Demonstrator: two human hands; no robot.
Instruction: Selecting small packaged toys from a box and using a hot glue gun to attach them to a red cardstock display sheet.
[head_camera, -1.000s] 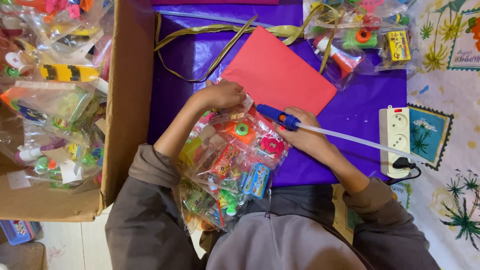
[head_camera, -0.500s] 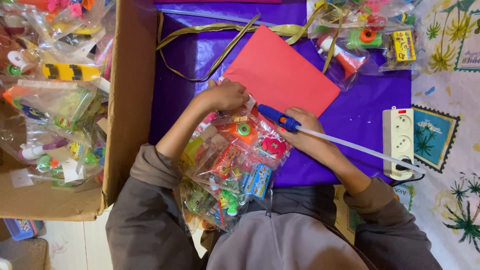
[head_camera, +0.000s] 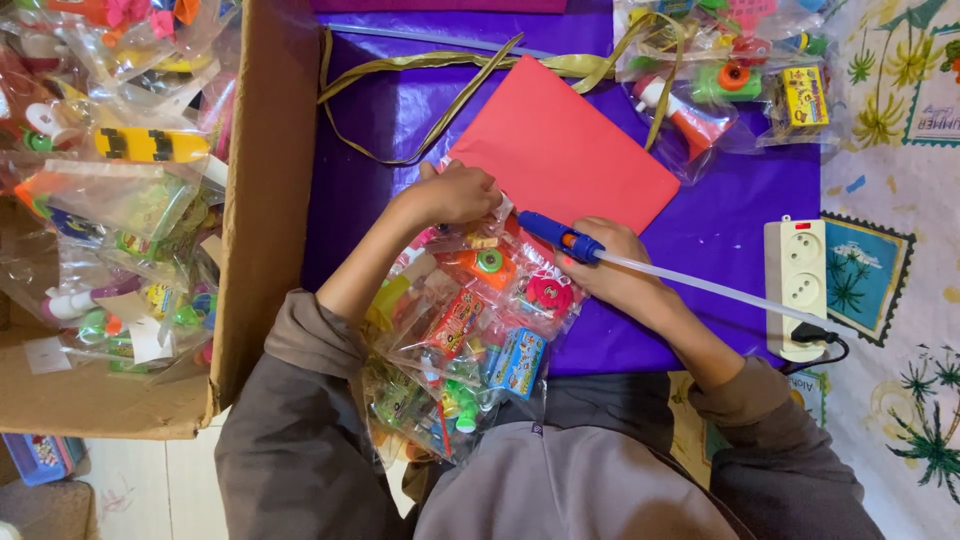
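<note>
Left hand (head_camera: 462, 195): forearm angled up from lower left; fingers curled shut, pinching the top edge of the clear toy bag (head_camera: 470, 320) beside the lower corner of the red card.

Right hand (head_camera: 612, 268): forearm reaching in from lower right; fingers closed around the blue glue gun (head_camera: 560, 236), knuckles uppermost.

Hands, relation: apart, with the glue gun's front end lying between them.

Glue gun, position: over the upper right part of the toy bag, just below the lower edge of the red card (head_camera: 560, 150).

Glue gun, axis: long axis diagonal; blue tip pointing up and left toward the left hand, orange collar behind it at the right hand.

Glue stick (head_camera: 700, 288): pale translucent rod trailing from the back of the gun, down and right toward the power strip.

Toy bag, position: spread from the hands down onto the lap; filled with small coloured toys and packets; exact contact between gun tip and bag cannot be told.

Purple sheet (head_camera: 720, 215): covering the work surface under card, bag and hands.

Gold ribbon (head_camera: 420, 62): looped across the top of the purple sheet, part passing behind the card.

Second toy bag (head_camera: 735, 85): at upper right, well apart from the hands.

Power strip (head_camera: 795, 285): white, at right edge of the purple sheet, black cable plugged in at its lower end.

Cardboard box (head_camera: 265, 200): at left, wall standing close beside the left forearm; packed with further filled bags.
</note>
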